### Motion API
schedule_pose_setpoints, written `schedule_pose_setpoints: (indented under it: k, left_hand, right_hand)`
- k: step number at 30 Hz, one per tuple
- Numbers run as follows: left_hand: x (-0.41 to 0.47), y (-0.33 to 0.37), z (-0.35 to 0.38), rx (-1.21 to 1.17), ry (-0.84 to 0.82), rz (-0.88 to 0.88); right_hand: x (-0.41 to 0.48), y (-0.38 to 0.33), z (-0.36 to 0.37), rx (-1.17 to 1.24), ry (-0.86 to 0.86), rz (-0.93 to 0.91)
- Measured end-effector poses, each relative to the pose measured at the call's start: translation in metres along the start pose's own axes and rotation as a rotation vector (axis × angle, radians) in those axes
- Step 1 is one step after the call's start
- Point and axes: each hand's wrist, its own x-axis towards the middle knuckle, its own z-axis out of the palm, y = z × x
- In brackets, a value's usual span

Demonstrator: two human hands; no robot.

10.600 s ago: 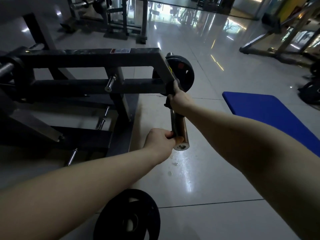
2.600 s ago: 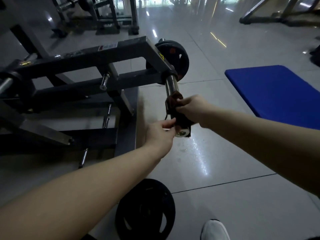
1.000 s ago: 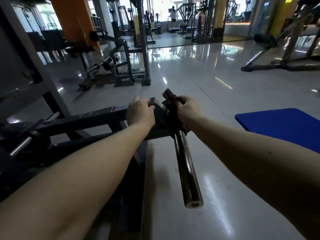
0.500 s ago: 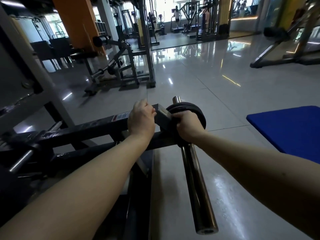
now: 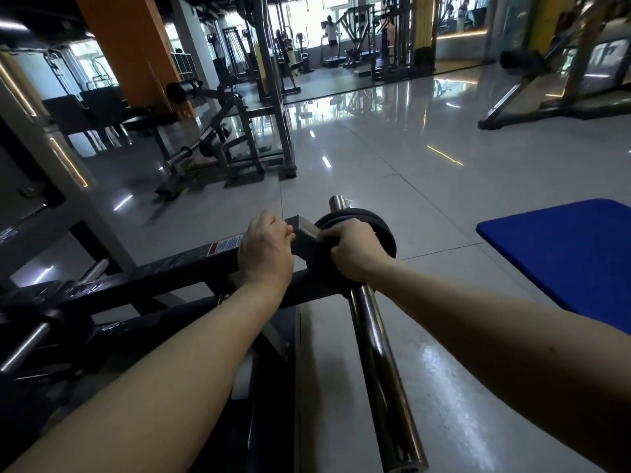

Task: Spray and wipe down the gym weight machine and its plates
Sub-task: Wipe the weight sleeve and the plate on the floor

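Note:
The black frame of the weight machine (image 5: pixel 164 268) runs across the left middle, and its chrome loading bar (image 5: pixel 379 363) points toward me. A black weight plate (image 5: pixel 382 230) sits on the far end of that bar. My left hand (image 5: pixel 264 250) grips the top beam of the frame near a warning sticker. My right hand (image 5: pixel 355 250) holds a dark cloth (image 5: pixel 322 264) pressed against the near face of the plate, where bar and frame meet. Most of the cloth is hidden under the hand.
A blue mat (image 5: pixel 560 254) lies on the glossy tiled floor (image 5: pixel 392 172) at the right. Other gym machines (image 5: pixel 218 138) stand behind at the left, and another frame (image 5: pixel 546 83) at the far right. A person stands at equipment (image 5: pixel 329 32) far back.
My right hand slid the cloth up the chrome bar from its near end to the plate. My left hand moved from the bar end to the frame's top beam. The view rose.

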Motion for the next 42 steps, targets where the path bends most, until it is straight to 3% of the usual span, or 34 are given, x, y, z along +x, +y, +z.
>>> schedule_pose_setpoints:
  k: [2, 4, 8, 11, 14, 16, 18, 20, 22, 27, 31, 35, 39, 42]
  left_hand:
    - [0.000, 0.000, 0.000, -0.007, -0.002, -0.005]
    - [-0.001, 0.000, 0.000, -0.021, -0.009, -0.012]
    - [-0.003, 0.003, -0.001, -0.076, -0.019, -0.027]
    - [-0.008, 0.002, 0.000, -0.091, -0.013, -0.021]
    - [-0.005, 0.002, 0.000, -0.092, 0.000, -0.021]
    - [-0.003, 0.003, 0.000, -0.093, -0.008, -0.020]
    - [-0.004, 0.004, 0.001, -0.095, -0.011, -0.025]
    - [-0.006, 0.003, 0.001, -0.103, -0.005, -0.027]
    - [-0.006, 0.002, 0.001, -0.110, -0.001, -0.022]
    - [-0.005, -0.002, -0.003, -0.092, -0.021, 0.009]
    - [-0.002, -0.019, -0.013, -0.101, -0.007, 0.009]
    - [-0.007, -0.053, -0.019, -0.114, 0.021, -0.114]
    - [-0.012, -0.066, -0.016, -0.103, 0.035, -0.124]
    - [-0.009, -0.063, -0.013, -0.096, 0.055, -0.133]
  right_hand:
    - [-0.005, -0.018, 0.000, 0.077, 0.013, -0.111]
    - [-0.007, -0.004, 0.001, 0.050, 0.002, -0.078]
    - [-0.015, 0.059, -0.004, -0.141, -0.035, 0.242]
    - [-0.028, 0.086, -0.004, 0.027, -0.054, 0.476]
    - [-0.025, 0.086, -0.008, 0.211, 0.105, 0.539]
    - [-0.015, 0.075, -0.013, 0.327, 0.253, 0.495]
    - [-0.007, 0.062, -0.014, 0.410, 0.290, 0.303]
    - [-0.008, 0.048, -0.007, 0.369, 0.159, 0.026]
    - [-0.013, 0.048, 0.008, 0.197, 0.037, -0.122]
    - [-0.029, 0.066, 0.023, 0.060, 0.147, -0.033]
    - [-0.023, 0.029, 0.019, 0.203, 0.203, 0.052]
    - [0.010, -0.025, 0.020, 0.230, 0.205, -0.048]
    - [0.020, -0.053, 0.038, -0.012, 0.091, -0.297]
    - [0.010, -0.024, 0.033, 0.002, 0.201, -0.231]
